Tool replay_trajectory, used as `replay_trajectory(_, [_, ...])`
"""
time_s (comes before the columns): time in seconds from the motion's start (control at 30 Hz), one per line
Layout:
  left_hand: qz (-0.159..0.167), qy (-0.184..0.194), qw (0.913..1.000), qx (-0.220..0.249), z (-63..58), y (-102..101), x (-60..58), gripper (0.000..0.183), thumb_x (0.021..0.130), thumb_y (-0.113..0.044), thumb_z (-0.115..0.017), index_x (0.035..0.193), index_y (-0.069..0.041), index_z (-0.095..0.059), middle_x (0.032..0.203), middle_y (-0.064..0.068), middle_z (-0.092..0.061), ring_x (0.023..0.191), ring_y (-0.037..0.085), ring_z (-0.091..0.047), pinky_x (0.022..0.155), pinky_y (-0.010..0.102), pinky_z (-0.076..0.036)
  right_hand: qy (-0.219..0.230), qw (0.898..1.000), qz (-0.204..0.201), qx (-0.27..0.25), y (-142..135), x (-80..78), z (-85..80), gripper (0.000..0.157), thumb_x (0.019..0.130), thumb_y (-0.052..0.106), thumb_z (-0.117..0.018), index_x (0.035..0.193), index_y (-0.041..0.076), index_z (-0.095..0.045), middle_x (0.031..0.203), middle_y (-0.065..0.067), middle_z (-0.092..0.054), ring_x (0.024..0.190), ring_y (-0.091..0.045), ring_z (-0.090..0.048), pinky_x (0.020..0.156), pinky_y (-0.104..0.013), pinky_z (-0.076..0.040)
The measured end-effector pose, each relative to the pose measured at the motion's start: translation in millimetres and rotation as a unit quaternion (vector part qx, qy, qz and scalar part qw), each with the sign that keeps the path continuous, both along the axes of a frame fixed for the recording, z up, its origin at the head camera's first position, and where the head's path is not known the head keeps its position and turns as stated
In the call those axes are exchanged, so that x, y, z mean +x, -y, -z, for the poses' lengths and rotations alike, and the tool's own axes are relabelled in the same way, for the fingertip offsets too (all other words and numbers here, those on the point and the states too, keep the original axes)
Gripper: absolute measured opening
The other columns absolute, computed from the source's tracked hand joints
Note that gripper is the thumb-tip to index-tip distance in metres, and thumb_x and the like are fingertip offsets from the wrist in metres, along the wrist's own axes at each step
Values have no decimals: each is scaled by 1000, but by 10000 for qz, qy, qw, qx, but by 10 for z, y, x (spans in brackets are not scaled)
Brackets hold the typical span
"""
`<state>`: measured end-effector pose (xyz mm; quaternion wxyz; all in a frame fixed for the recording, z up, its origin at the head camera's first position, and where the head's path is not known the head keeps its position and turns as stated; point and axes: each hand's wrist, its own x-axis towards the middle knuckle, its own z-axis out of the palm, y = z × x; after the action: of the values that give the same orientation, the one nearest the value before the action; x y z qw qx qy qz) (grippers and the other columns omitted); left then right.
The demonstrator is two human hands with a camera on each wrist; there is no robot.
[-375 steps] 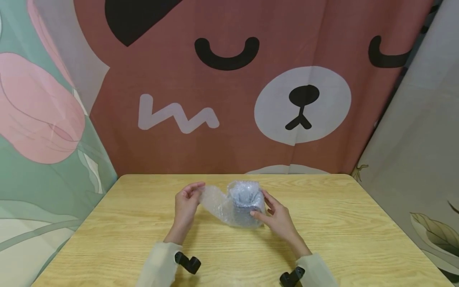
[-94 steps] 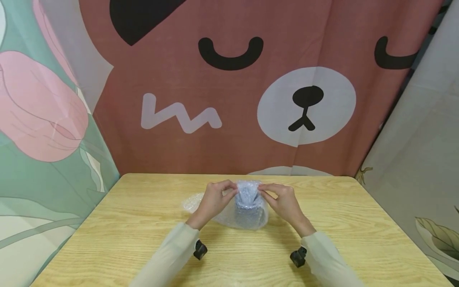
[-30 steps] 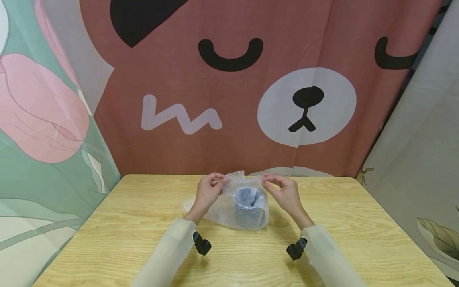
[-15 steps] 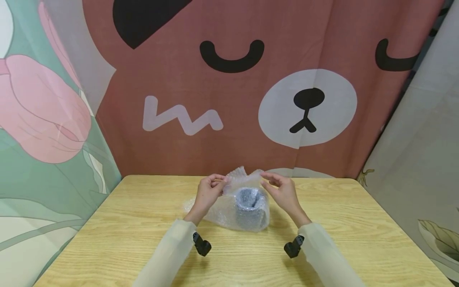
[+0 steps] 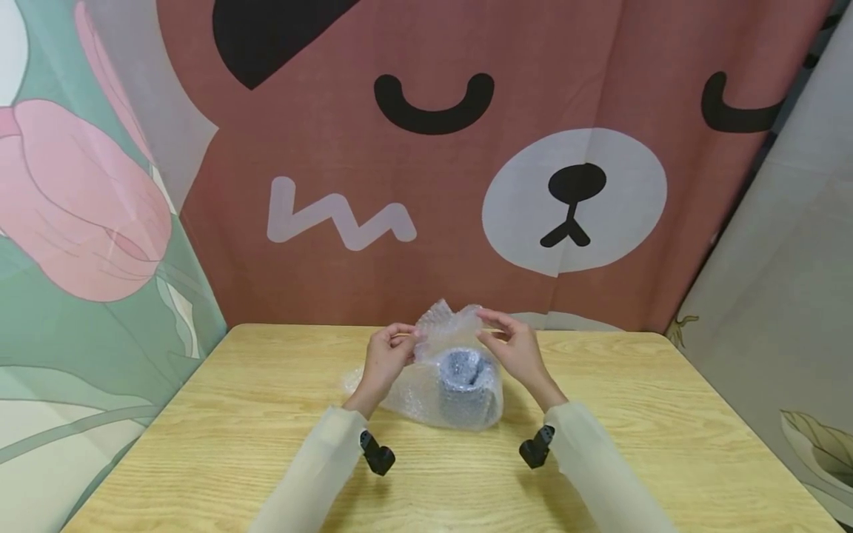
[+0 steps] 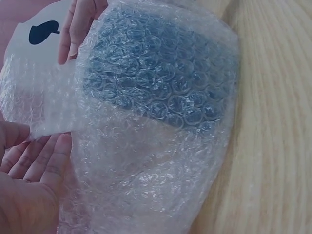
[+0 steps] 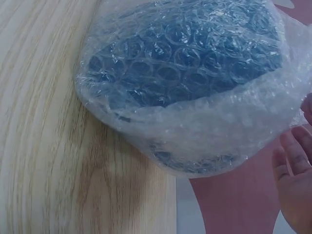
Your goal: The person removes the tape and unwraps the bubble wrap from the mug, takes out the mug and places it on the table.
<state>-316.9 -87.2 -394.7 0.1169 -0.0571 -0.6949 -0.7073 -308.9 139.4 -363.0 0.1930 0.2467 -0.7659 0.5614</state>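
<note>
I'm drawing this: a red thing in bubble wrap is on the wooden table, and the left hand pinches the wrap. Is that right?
Only the colour is wrong: the wrapped thing looks blue, not red, as the left wrist view shows. It is indeed in bubble wrap on the wooden table, and the left hand pinches the wrap.
</note>
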Motion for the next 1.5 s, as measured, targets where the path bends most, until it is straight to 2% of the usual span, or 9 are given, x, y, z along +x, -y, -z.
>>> replay_trajectory(0.13, [-63,115,9996,268,31,-2,-9,17,90,-7,-69,99,7,-65,85,15,-72,55,6,-55,56,21,-54,29,9999,-6,98,35,-27,15,34,86,-9,-68,119,-12,-62,124,-27,-59,115,-46,-54,86,-58,-49])
replay_trajectory(0.27, [-109,245,9985,482,42,1,-8,17,89,-6,-69,99,7,-65,82,14,-72,54,6,-56,57,23,-55,285,9993,-39,221,61,-43,30,37,87,-6,-67,123,-10,-60,129,-26,-56,118,-46,-52,88,-58,-48])
replay_trajectory(0.43, [-82,295,9972,684,64,21,-16,17,90,-4,-67,100,9,-64,88,18,-72,57,8,-60,58,25,-57,581,9971,-80,476,84,-43,40,43,89,-1,-68,129,-7,-56,135,-25,-51,122,-44,-49,92,-59,-45])
replay_trajectory(0.67, [-140,502,9947,890,71,18,-38,13,90,-2,-67,100,7,-65,86,14,-72,55,8,-60,58,25,-57,712,9941,-132,802,8,-289,320,54,89,11,-72,138,4,-52,141,-16,-49,129,-37,-45,96,-60,-41])
replay_trajectory(0.97, [-239,645,9909,1161,86,25,-46,9,91,1,-64,97,7,-64,84,13,-72,55,9,-61,56,23,-56,747,9912,-266,1058,-88,-156,368,57,90,21,-72,140,6,-50,142,-15,-49,129,-35,-45,98,-57,-42])
replay_trajectory(1.2, [-203,656,9887,1333,106,33,-37,14,91,4,-61,103,10,-61,77,7,-68,56,8,-60,58,24,-56,781,9894,-306,1182,-196,-14,416,60,89,28,-73,141,8,-50,143,-9,-49,132,-32,-42,102,-57,-37])
replay_trajectory(1.37, [-249,770,9858,1472,118,39,-32,13,91,5,-60,104,9,-59,74,6,-65,58,10,-62,61,27,-57,659,9883,-215,1359,-243,46,410,62,87,34,-74,141,13,-52,142,-4,-50,132,-28,-42,102,-55,-38])
replay_trajectory(1.5, [-287,784,9826,1659,154,51,-44,13,91,8,-58,104,10,-58,74,8,-64,60,12,-64,63,28,-58,517,9875,-251,1467,-247,69,407,63,85,32,-76,140,11,-53,141,-4,-51,131,-28,-43,101,-54,-40])
